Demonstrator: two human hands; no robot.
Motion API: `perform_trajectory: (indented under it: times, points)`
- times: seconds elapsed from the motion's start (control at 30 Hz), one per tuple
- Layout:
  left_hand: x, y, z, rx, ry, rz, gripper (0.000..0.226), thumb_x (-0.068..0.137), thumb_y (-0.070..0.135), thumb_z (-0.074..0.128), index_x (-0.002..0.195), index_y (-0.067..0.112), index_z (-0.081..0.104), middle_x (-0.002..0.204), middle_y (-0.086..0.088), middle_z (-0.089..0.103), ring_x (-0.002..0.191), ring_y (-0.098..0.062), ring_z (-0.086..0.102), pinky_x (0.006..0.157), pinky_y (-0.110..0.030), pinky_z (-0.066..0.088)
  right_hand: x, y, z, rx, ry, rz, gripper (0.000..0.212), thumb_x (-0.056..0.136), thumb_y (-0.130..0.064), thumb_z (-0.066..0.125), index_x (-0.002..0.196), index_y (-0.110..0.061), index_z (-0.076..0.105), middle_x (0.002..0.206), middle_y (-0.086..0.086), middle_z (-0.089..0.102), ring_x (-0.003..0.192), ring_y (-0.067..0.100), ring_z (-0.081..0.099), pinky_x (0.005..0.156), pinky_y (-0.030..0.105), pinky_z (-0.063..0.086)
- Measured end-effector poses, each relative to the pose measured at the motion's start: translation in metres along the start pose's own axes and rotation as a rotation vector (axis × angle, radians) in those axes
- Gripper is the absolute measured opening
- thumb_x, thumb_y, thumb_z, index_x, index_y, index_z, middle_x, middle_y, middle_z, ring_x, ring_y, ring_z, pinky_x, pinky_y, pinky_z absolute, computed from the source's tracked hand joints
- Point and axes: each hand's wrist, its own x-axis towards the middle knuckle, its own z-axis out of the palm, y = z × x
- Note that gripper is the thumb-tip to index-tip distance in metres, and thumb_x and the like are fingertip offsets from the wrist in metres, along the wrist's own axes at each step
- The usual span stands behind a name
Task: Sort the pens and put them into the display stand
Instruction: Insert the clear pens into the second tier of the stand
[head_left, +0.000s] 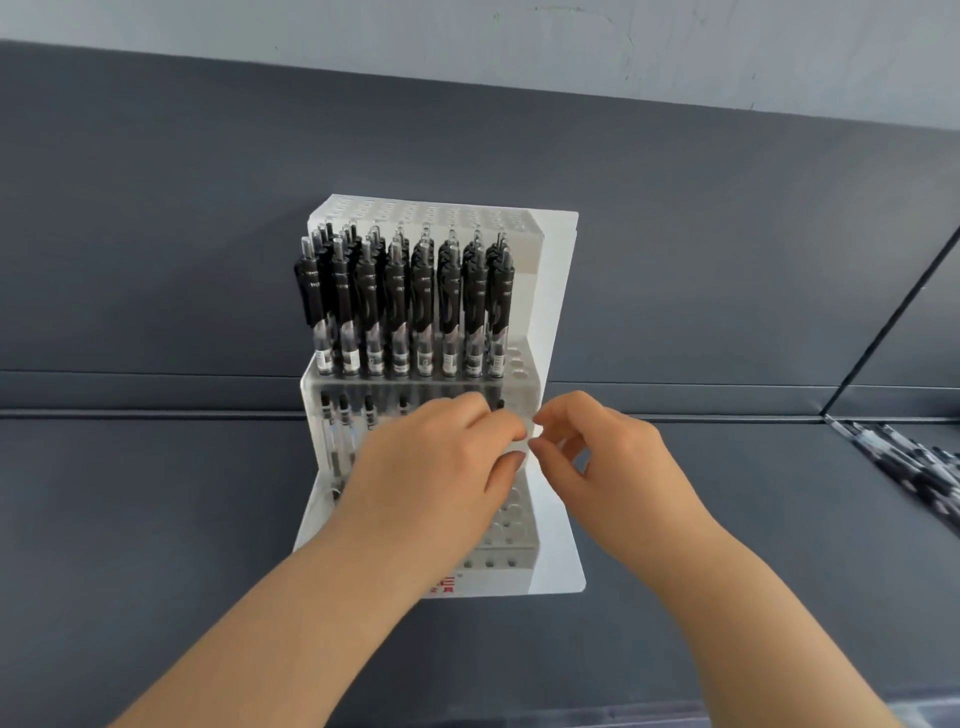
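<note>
A white and clear acrylic display stand (556, 322) with stepped tiers of holes stands on the dark grey surface. Several black click pens (405, 306) stand upright in its middle tier, filling all but the rightmost holes. My left hand (436, 467) hovers over the lower tier with its fingers curled. My right hand (602, 452) is beside it, thumb and forefinger drawn together. The fingertips of both hands meet in front of the middle tier's right end. Whether anything is held between them is hidden.
A pile of loose black pens (919, 467) lies at the far right edge of the surface. A dark grey padded wall rises behind the stand. The lower tier's holes (506, 525) show beside my left hand.
</note>
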Motion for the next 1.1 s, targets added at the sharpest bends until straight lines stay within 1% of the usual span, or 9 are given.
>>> perform_trajectory:
  times: [0.07, 0.13, 0.3, 0.43, 0.53, 0.7, 0.83, 0.97, 1.1]
  points:
    - [-0.001, 0.01, 0.008, 0.019, -0.002, 0.012, 0.012, 0.083, 0.028, 0.062, 0.089, 0.022, 0.069, 0.072, 0.008, 0.061, 0.064, -0.014, 0.06, 0.042, -0.027, 0.046, -0.008, 0.011, -0.004, -0.004, 0.002, 0.013, 0.015, 0.089, -0.027, 0.059, 0.104, -0.025, 0.059, 0.077, -0.024, 0.053, 0.072, 0.001, 0.055, 0.069, 0.026, 0.05]
    - [-0.003, 0.023, 0.017, 0.045, -0.009, 0.018, 0.027, 0.084, 0.033, 0.046, 0.087, 0.022, 0.07, 0.072, 0.007, 0.061, 0.063, -0.015, 0.06, 0.042, -0.029, 0.047, -0.016, 0.025, -0.01, 0.006, 0.006, 0.023, 0.018, 0.089, -0.029, 0.058, 0.106, -0.026, 0.06, 0.087, -0.021, 0.058, 0.078, 0.003, 0.058, 0.072, 0.026, 0.051]
    - [0.002, 0.066, 0.042, 0.092, -0.009, 0.008, 0.034, 0.083, 0.032, 0.04, 0.089, 0.019, 0.072, 0.075, 0.005, 0.065, 0.066, -0.018, 0.062, 0.05, -0.034, 0.051, -0.042, 0.067, -0.036, 0.022, -0.021, 0.066, 0.028, 0.091, -0.033, 0.055, 0.118, -0.028, 0.058, 0.107, -0.019, 0.058, 0.098, 0.003, 0.057, 0.085, 0.026, 0.049]
    - [0.009, 0.112, 0.066, 0.109, -0.042, -0.032, 0.016, 0.082, 0.026, 0.063, 0.092, 0.016, 0.072, 0.079, 0.004, 0.067, 0.069, -0.02, 0.064, 0.053, -0.033, 0.052, -0.071, 0.105, -0.065, 0.016, -0.058, 0.081, 0.032, 0.092, -0.034, 0.054, 0.123, -0.028, 0.056, 0.104, -0.024, 0.046, 0.105, 0.002, 0.052, 0.089, 0.018, 0.043]
    - [0.012, 0.154, 0.088, 0.081, -0.105, -0.078, 0.021, 0.072, 0.022, 0.078, 0.092, 0.016, 0.072, 0.078, 0.003, 0.067, 0.067, -0.021, 0.064, 0.052, -0.034, 0.053, -0.095, 0.14, -0.087, 0.022, -0.098, 0.104, 0.032, 0.092, -0.035, 0.053, 0.124, -0.029, 0.055, 0.104, -0.025, 0.047, 0.103, 0.0, 0.05, 0.086, 0.013, 0.039]
    - [0.01, 0.223, 0.132, 0.093, -0.151, -0.123, 0.023, 0.072, 0.025, 0.077, 0.093, 0.018, 0.071, 0.077, 0.005, 0.066, 0.067, -0.02, 0.063, 0.051, -0.033, 0.052, -0.138, 0.204, -0.129, 0.04, -0.131, 0.162, 0.031, 0.091, -0.035, 0.055, 0.121, -0.029, 0.057, 0.1, -0.024, 0.05, 0.093, -0.001, 0.051, 0.082, 0.017, 0.044]
    - [0.006, 0.263, 0.155, 0.089, -0.182, -0.153, 0.021, 0.075, 0.027, 0.065, 0.093, 0.019, 0.071, 0.077, 0.007, 0.066, 0.067, -0.018, 0.063, 0.052, -0.031, 0.052, -0.162, 0.24, -0.156, 0.057, -0.136, 0.225, 0.028, 0.091, -0.031, 0.056, 0.118, -0.028, 0.058, 0.095, -0.028, 0.05, 0.088, -0.005, 0.051, 0.078, 0.016, 0.045]
    - [0.007, 0.278, 0.166, 0.097, -0.218, -0.179, 0.024, 0.072, 0.023, 0.078, 0.094, 0.019, 0.072, 0.078, 0.008, 0.067, 0.067, -0.018, 0.064, 0.051, -0.03, 0.05, -0.174, 0.26, -0.172, 0.087, -0.162, 0.279, 0.026, 0.09, -0.028, 0.057, 0.116, -0.026, 0.06, 0.095, -0.025, 0.053, 0.088, -0.005, 0.053, 0.077, 0.021, 0.05]
    - [0.023, 0.283, 0.177, 0.093, -0.209, -0.171, 0.026, 0.07, 0.023, 0.078, 0.094, 0.019, 0.072, 0.079, 0.008, 0.067, 0.067, -0.017, 0.064, 0.051, -0.029, 0.048, -0.171, 0.275, -0.177, 0.103, -0.124, 0.32, 0.023, 0.09, -0.027, 0.058, 0.113, -0.026, 0.061, 0.097, -0.021, 0.057, 0.088, -0.007, 0.053, 0.076, 0.017, 0.047]
